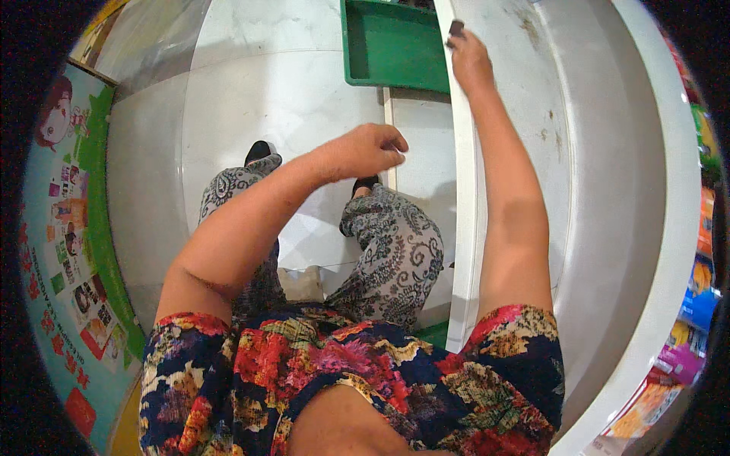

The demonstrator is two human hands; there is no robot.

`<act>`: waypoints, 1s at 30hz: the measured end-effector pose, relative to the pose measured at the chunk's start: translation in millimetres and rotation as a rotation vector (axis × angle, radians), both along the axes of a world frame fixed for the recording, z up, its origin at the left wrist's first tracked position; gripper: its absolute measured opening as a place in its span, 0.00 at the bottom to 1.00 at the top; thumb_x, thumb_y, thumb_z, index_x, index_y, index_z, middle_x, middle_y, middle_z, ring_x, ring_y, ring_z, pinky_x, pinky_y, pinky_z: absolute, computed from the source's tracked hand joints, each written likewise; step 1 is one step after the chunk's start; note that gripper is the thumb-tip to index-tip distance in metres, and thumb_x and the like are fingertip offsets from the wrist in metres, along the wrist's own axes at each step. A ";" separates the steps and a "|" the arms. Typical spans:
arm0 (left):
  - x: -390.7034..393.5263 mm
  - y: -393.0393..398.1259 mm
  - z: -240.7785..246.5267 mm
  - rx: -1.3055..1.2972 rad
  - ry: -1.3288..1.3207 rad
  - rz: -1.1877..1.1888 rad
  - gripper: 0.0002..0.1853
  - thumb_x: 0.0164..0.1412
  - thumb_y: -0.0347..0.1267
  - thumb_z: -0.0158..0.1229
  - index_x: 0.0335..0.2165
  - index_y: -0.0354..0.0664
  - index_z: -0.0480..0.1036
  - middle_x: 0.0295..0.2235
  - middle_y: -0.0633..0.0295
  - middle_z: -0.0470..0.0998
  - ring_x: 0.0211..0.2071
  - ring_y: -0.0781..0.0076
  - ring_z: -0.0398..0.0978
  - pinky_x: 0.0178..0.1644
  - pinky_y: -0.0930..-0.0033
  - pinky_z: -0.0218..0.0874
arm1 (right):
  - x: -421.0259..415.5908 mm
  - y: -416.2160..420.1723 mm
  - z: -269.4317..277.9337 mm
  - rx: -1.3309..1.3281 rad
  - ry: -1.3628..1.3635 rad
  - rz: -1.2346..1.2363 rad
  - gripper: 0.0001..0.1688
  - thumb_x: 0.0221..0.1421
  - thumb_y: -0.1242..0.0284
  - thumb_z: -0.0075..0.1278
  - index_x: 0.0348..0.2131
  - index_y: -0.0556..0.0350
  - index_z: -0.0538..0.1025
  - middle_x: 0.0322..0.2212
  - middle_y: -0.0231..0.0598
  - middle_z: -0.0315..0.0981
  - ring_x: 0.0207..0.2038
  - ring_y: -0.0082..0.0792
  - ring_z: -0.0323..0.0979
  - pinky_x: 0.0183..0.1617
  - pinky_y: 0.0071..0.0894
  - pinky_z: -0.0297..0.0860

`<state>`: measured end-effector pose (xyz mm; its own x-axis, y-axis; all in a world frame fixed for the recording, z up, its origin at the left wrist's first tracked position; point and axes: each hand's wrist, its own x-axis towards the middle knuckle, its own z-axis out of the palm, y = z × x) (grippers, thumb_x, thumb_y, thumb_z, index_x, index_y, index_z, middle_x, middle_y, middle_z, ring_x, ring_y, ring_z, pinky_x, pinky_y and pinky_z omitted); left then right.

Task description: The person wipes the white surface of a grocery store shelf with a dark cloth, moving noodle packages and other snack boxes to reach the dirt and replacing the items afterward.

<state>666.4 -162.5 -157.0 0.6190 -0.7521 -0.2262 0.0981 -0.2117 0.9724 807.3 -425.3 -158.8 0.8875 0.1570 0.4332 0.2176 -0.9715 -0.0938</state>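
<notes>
My right hand [472,64] is stretched far forward over the inner edge of a white shelf or freezer rim [461,142]. Between its fingertips it grips a small dark object [456,27], too small to name. Bent across in front of my body, my left hand [379,149] hangs in the air above the floor. Its fingers are loosely curled, the thumb stands apart from them, and nothing shows in the hand. Beyond it a green plastic tray [393,51] lies at the top of the view, partly hidden by the white rim.
A white surface with brown stains [547,125] runs along the right. Colourful packaged goods [698,290] line the far right edge. On the left stands a printed panel [74,239] with pictures and writing. White floor tiles [239,85] lie beneath, with my black shoes [258,150] on them.
</notes>
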 end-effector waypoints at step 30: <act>15.9 7.4 -48.6 -0.015 0.132 0.433 0.21 0.58 0.37 0.49 0.47 0.36 0.64 0.41 0.54 0.73 0.40 0.66 0.72 0.44 0.68 0.63 | -503.6 -48.3 -3.9 0.203 0.137 -0.235 0.13 0.46 0.85 0.46 0.36 0.62 0.74 0.47 0.52 0.64 0.51 0.51 0.61 0.55 0.41 0.58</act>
<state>682.3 -155.2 -205.5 0.8441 -0.4338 -0.3151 0.2977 -0.1095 0.9484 303.7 -473.5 -162.7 0.9415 -0.1360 0.3085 -0.0381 -0.9521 -0.3033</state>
